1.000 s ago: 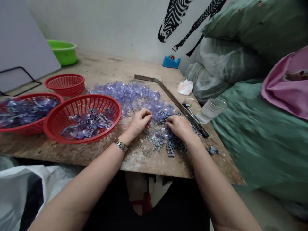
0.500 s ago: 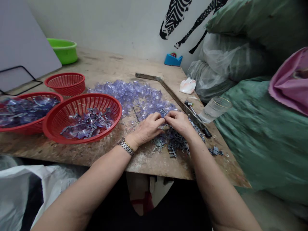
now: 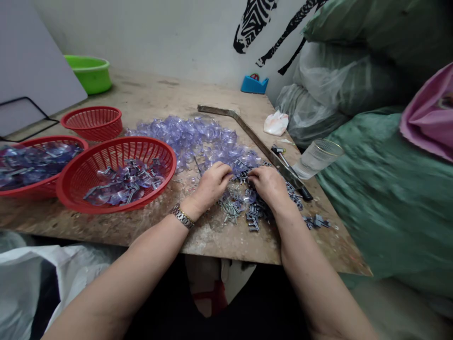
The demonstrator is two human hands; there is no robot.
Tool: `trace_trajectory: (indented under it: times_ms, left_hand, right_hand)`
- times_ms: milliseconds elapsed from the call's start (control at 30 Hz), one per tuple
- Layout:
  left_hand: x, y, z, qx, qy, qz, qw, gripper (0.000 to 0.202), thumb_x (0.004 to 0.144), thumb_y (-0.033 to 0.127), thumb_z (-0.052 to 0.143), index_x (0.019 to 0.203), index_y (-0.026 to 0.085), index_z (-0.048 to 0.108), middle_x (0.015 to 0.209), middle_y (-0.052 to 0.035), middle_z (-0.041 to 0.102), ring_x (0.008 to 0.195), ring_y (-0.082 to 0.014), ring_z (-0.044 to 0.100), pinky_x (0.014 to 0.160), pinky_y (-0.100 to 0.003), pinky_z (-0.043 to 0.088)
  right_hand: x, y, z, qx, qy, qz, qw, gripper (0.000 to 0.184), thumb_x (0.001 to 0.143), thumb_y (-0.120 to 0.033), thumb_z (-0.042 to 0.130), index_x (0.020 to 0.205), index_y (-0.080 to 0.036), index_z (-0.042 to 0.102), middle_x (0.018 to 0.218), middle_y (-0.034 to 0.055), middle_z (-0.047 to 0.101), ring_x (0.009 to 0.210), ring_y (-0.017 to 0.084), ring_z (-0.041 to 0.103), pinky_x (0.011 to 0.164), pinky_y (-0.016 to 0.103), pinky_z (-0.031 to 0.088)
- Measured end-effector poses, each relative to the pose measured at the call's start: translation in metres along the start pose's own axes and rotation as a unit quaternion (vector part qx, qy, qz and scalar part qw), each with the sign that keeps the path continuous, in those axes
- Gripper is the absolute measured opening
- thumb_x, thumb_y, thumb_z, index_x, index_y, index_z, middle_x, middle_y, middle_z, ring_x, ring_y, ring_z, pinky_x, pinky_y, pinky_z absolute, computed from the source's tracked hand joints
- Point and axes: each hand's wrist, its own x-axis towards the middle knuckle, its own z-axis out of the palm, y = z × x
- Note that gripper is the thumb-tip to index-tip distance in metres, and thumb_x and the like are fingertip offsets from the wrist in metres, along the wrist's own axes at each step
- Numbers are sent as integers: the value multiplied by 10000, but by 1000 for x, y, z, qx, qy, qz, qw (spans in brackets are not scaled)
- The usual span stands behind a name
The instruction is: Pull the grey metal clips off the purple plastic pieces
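My left hand [image 3: 214, 182] is closed in a pinch beside the heap of clear purple-tinted suction cups [image 3: 180, 134]; whatever its fingertips hold is too small to name. A short gap away, my right hand [image 3: 269, 186] has its thumb and fingers pinched over a pile of grey plastic clips [image 3: 253, 222]. Its fingertip contents are hidden too. Between the hands lie small metal pins [image 3: 230, 210] and a loose cup. A red basket [image 3: 67, 193] to the left contains cups with grey clips among them.
Another filled red basket [image 3: 35, 189] and a smaller red basket [image 3: 92, 123] stand left, with a green basin [image 3: 92, 75] behind. A bent metal bar [image 3: 253, 137], a glass [image 3: 318, 158] and a blue tape dispenser [image 3: 254, 85] are to the right. Green sacks [image 3: 382, 189] crowd the table edge [image 3: 354, 255].
My hands were together at the fingertips and have moved apart, the left to the left and the right slightly right. The clips and pins between them show more.
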Motion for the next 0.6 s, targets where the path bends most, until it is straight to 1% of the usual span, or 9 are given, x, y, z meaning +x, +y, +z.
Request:
trace_trajectory:
  times_ms: [67, 167, 267, 333, 400, 500, 600]
  left_hand:
    - [1, 1, 0, -19, 6, -12, 1000, 102, 856, 109, 563, 776, 171, 561, 809, -22, 558, 807, -157, 525, 776, -272, 420]
    - [2, 3, -1, -46, 20, -39, 998, 111, 835, 107, 579, 744, 167, 562, 779, -14, 568, 789, -150, 529, 770, -271, 418]
    - [2, 6, -4, -77, 35, -73, 994, 128, 829, 113, 571, 712, 166, 559, 730, 0, 562, 756, -138, 532, 753, -262, 423]
    - [2, 8, -6, -110, 40, -101, 988, 122, 829, 130, 564, 712, 165, 564, 704, 7, 558, 719, -127, 536, 718, -250, 434]
    - [3, 10, -8, -159, 36, -140, 977, 109, 833, 154, 554, 725, 162, 567, 690, 11, 561, 660, -113, 537, 651, -233, 445]
    - [3, 13, -9, -245, 34, -198, 949, 98, 827, 167, 544, 729, 157, 552, 670, 17, 553, 600, -98, 547, 561, -209, 465]
    - [5, 15, -10, -314, 52, -228, 920, 94, 808, 159, 560, 719, 155, 531, 656, 26, 536, 600, -90, 579, 536, -186, 489]
  right_hand:
    - [-2, -3, -1, -42, -11, -2, 999, 189, 874, -212, 574, 943, -195, 749, 1018, 119, 718, 1005, 278, 611, 822, 354, 427]
    - [-5, -10, -1, -70, -12, 7, 997, 169, 869, -251, 601, 958, -196, 734, 1033, 125, 704, 1025, 297, 590, 806, 367, 421]
    - [-6, -13, 0, -75, -3, 11, 997, 132, 842, -245, 636, 948, -194, 697, 1045, 113, 697, 1020, 283, 580, 785, 353, 410]
    - [-7, -13, 2, -69, 3, 11, 998, 94, 837, -226, 632, 915, -196, 675, 1019, 100, 702, 994, 269, 584, 768, 345, 402]
    - [-7, -11, 3, -54, 12, 6, 998, 57, 834, -204, 617, 871, -202, 661, 977, 88, 711, 963, 263, 593, 752, 343, 395]
    - [-6, -7, 7, -9, 41, -8, 999, 62, 821, -177, 600, 822, -212, 652, 903, 71, 716, 910, 259, 607, 749, 346, 397]
    - [-4, -4, 11, 79, 91, -18, 993, 72, 798, -175, 599, 812, -213, 659, 846, 63, 712, 862, 248, 618, 772, 351, 426]
